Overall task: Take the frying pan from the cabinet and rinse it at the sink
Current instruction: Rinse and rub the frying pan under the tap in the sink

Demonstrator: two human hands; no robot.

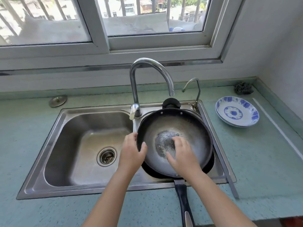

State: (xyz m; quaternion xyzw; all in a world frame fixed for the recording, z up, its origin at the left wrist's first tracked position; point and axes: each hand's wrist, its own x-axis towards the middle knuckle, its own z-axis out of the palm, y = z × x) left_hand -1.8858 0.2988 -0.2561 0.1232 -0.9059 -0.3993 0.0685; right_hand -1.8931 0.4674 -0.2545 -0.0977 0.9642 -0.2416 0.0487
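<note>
A dark frying pan [193, 126] with a grey worn inside lies over the right basin of the steel double sink [68, 140]. Its long black handle [184, 200] points toward me over the counter edge, and a small black loop handle sits at its far rim. My left hand [132, 151] grips the pan's left rim, thumb inside. My right hand [182, 153] presses flat, fingers spread, on the pan's bottom beside a patch of water and foam. The tall chrome tap [150, 66] arches above the pan; no water stream shows.
A small second tap [194, 89] stands at the sink's back right. Two stacked blue-and-white plates [237, 112] and a dark scrubber [243, 88] lie on the green counter to the right. A metal lid [57, 101] sits at the back left. The left basin holds a drain strainer [106, 157].
</note>
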